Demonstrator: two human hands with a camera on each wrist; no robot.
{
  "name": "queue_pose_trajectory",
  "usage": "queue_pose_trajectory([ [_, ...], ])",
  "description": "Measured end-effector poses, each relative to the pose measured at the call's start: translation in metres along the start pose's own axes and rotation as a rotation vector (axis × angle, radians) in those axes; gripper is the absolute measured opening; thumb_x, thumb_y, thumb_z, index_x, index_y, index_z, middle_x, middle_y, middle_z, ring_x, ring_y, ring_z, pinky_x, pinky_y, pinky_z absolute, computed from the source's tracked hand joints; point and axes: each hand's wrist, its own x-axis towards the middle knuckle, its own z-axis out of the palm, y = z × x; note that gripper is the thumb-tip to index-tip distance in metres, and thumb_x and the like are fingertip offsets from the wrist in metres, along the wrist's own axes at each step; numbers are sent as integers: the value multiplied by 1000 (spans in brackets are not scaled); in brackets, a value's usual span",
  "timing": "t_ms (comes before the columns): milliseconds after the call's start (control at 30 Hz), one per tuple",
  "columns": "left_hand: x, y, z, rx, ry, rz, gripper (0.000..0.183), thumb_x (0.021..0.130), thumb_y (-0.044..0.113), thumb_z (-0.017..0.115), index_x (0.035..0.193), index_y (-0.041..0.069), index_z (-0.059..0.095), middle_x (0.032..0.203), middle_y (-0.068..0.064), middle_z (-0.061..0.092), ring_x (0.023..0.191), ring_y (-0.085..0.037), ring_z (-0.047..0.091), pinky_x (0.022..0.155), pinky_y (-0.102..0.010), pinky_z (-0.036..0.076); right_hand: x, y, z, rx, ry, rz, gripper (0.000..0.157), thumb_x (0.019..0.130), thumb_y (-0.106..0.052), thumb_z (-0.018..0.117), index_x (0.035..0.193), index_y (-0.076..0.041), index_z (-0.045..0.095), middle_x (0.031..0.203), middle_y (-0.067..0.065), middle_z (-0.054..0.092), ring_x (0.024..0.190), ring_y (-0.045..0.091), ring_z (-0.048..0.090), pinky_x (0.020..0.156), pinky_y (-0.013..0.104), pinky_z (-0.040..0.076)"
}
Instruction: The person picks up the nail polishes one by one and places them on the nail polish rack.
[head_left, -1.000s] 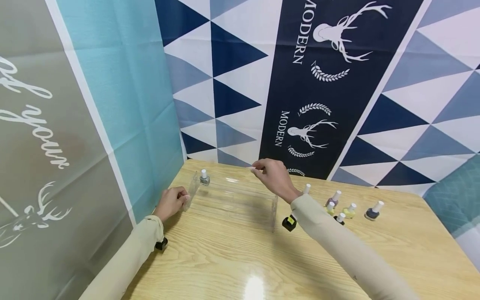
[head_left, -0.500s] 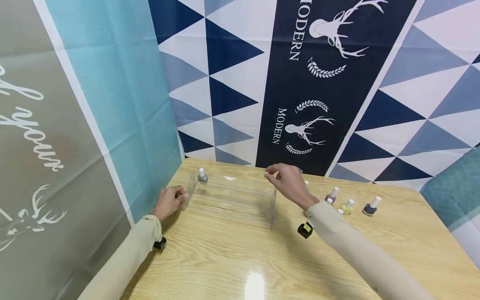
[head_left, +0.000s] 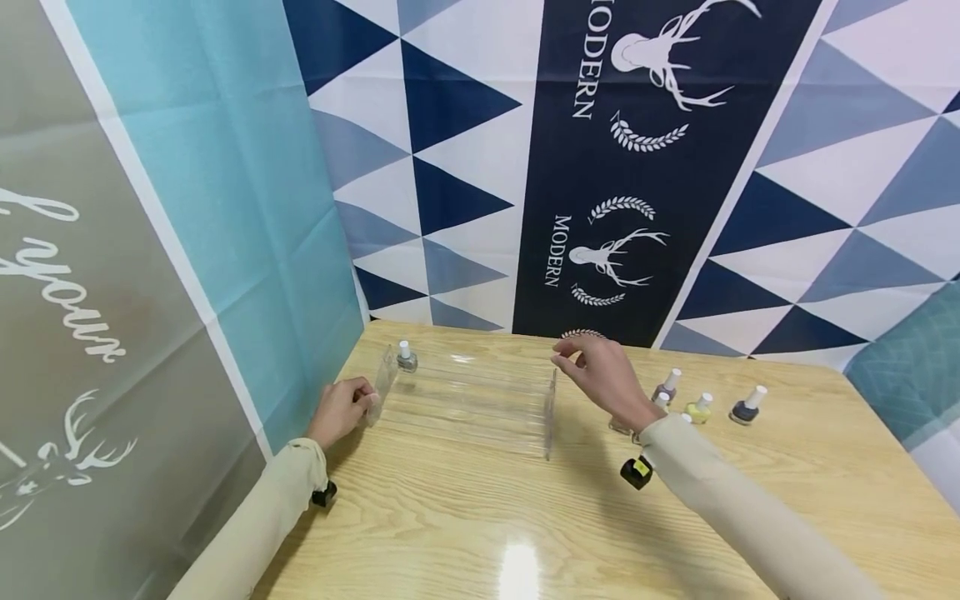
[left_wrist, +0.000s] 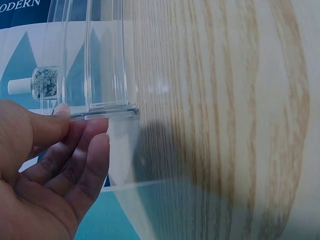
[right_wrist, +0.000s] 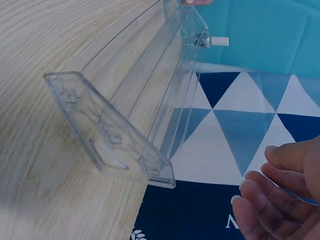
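A clear plastic tiered rack (head_left: pixel 551 417) stands on the wooden table. My left hand (head_left: pixel 345 410) pinches its left end panel, thumb on one face and fingers on the other, as the left wrist view shows. One nail polish bottle with a white cap and dark speckled contents (head_left: pixel 407 360) stands on the rack's back tier at the left end; the left wrist view shows the same bottle (left_wrist: pixel 46 83) near the thumb. Beyond the right end panel (right_wrist: pixel 107 130), my right hand (head_left: pixel 603 375) hovers with loosely curled fingers (right_wrist: pixel 267 200) holding nothing.
Several more nail polish bottles stand at the right of the table: a dark one (head_left: pixel 745 410), a yellow one (head_left: pixel 699 410) and a purple one (head_left: pixel 664 392). Others are partly hidden by the right sleeve (head_left: pixel 720 479). Patterned curtains (head_left: pixel 465 208) rise behind the table and at its left.
My right hand has moved right, from above the rack's back tier to past its right end. The left hand stays on the left end panel. The head view has shifted slightly.
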Motion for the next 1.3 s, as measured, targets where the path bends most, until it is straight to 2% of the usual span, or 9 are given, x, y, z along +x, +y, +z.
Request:
queue_pose_trajectory([
  [367,-4,-2,3,-34,10,18,14,101,10,67,88,8,70,67,0,62,56,-15,53,53,-32,43,-15,12,-15,-21,-26,104,20,98,-20,73,110,-5,77,99,6,76,75,16,64,66,35,49],
  [600,-5,-5,2,-45,-3,10,13,101,11,68,88,9,71,68,0,63,55,-14,54,53,-32,44,-27,20,-19,-51,-30,120,20,98,-18,73,111,-4,76,97,5,76,73,14,63,67,36,49],
  [833,-1,-3,0,-44,-9,26,13,101,11,67,88,8,71,67,0,62,55,-15,54,53,-34,44,-45,36,-26,-78,-41,135,18,97,-16,74,108,-3,77,95,5,76,71,12,62,66,36,49],
  [1033,1,3,-1,-36,-5,30,13,100,12,68,88,7,70,67,1,61,55,-15,55,53,-34,46,-59,51,-38,-95,-16,151,19,97,-16,74,109,-2,77,97,7,76,73,16,62,65,37,48],
  [1200,-3,0,1,-29,0,25,14,100,11,69,86,9,70,65,2,60,55,-15,56,53,-34,46,-75,65,-40,-100,-33,182,19,97,-15,72,110,0,76,96,9,75,72,15,62,62,35,48],
  [1300,-4,0,1,-38,-4,17,14,100,12,69,86,9,69,66,1,61,54,-16,56,52,-34,47,-82,73,-42,-115,-21,172,18,96,-14,73,108,0,76,95,9,76,72,16,62,63,36,49],
])
